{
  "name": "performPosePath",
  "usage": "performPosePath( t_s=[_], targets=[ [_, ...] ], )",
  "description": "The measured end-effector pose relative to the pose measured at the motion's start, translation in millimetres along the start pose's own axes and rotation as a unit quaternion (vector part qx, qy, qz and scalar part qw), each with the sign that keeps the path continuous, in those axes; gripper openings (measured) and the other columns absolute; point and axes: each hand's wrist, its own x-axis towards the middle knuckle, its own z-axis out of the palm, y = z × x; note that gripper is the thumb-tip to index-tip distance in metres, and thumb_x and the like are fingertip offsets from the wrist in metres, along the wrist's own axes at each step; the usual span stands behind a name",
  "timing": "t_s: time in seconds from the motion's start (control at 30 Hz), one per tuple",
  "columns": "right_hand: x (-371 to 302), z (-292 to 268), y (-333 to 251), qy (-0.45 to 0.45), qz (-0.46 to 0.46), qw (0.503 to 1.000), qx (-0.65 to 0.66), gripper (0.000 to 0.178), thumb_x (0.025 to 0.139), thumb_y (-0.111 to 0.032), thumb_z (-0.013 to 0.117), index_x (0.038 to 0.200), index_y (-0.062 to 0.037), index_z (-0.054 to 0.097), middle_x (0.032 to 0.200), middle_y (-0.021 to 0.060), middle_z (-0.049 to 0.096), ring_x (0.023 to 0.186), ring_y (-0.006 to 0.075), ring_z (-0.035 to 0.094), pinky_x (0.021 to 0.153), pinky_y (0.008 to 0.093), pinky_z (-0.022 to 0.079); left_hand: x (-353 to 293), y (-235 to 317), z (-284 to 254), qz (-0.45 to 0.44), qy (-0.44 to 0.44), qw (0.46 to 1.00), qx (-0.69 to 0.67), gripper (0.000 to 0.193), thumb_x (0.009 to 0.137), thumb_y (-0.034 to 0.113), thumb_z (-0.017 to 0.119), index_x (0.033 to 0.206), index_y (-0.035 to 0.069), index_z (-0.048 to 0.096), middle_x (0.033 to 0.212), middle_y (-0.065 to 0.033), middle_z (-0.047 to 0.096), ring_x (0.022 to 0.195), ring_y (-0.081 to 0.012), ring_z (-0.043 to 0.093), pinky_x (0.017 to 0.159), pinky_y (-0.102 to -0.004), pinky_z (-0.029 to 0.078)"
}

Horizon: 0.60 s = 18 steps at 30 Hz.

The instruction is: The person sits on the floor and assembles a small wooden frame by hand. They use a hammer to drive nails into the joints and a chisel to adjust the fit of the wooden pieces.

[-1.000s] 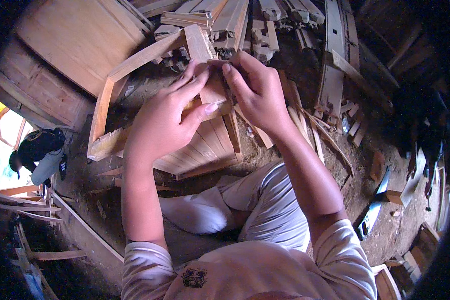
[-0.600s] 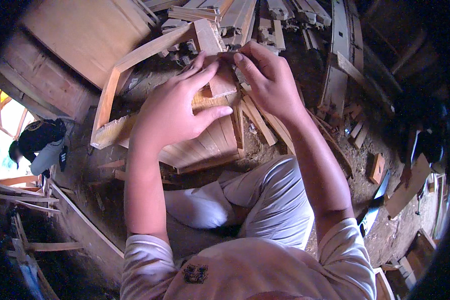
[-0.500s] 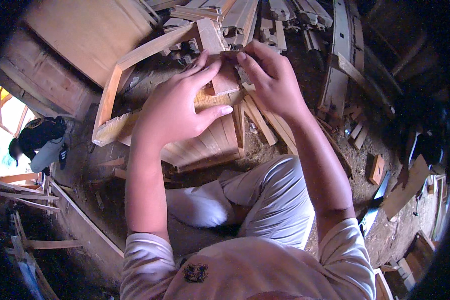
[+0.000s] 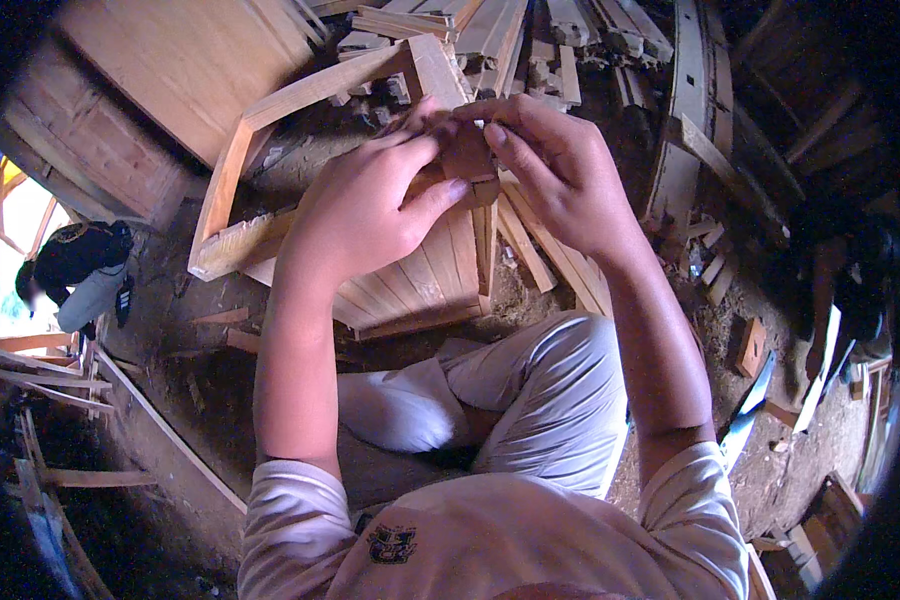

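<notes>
A wooden frame (image 4: pixel 232 185) with angled corners lies tilted before me, over a slatted wooden panel (image 4: pixel 415 275). A short flat board (image 4: pixel 436 72) crosses the frame's right end. My left hand (image 4: pixel 370 205) grips the near end of that board, thumb on the near side and fingers on the far side. My right hand (image 4: pixel 560 170) is closed in a pinch beside it, thumb and forefinger together at the board's right edge. Whatever small thing sits between those fingertips is too dark and small to name.
Stacked boards (image 4: pixel 490 45) lie at the far side, and a large plywood sheet (image 4: pixel 185 70) leans at far left. Loose strips (image 4: pixel 525 235) lie right of the panel. One person (image 4: pixel 80 265) bends at the left; another person's arm (image 4: pixel 825 300) shows at the right near a saw (image 4: pixel 750 405).
Both hands have shifted slightly right, and my left fingers have closed in around the board's end. The frame has tipped a little. At the right, the other person's arm and a light strip have moved.
</notes>
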Motion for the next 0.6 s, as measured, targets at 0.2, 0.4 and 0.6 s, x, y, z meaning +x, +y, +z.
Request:
performPosePath(
  t_s=[0.2,0.4,0.6],
  targets=[
    [3.5,-1.3,-6.9,-0.01,-0.02,0.999,-0.028,0.021,0.101,-0.01,0.06,0.117,0.0,0.068,0.098,0.0177,0.074,0.092,0.029,0.075,0.082,0.0389,0.058,0.1,-1.9,0.8,0.005,0.002,1.0,0.02,0.028,0.095,0.024,0.065,0.106,-0.002,0.064,0.106,-0.024,0.067,0.101,-0.0461,0.063,0.087,-0.0524,0.049],
    [3.0,-0.4,-9.3,-0.009,-0.011,1.0,-0.001,0.021,0.101,-0.011,0.06,0.117,0.0011,0.068,0.097,0.0181,0.074,0.091,0.0299,0.075,0.082,0.0393,0.058,1.7,-2.9,-0.4,-0.001,-0.006,0.999,0.042,0.034,0.097,0.032,0.064,0.109,0.0,0.067,0.129,-0.0241,0.066,0.11,-0.0443,0.065,0.092,-0.0518,0.054],
    [1.3,0.5,-7.5,-0.004,-0.011,1.0,-0.003,0.02,0.1,-0.01,0.061,0.114,0.002,0.069,0.1,0.0198,0.073,0.095,0.0338,0.073,0.085,0.0412,0.056,3.2,2.7,-2.4,-0.039,-0.033,0.999,0.018,0.037,0.095,0.03,0.065,0.116,0.0,0.067,0.135,-0.0258,0.061,0.12,-0.0436,0.061,0.098,-0.0504,0.052]
  ],
)
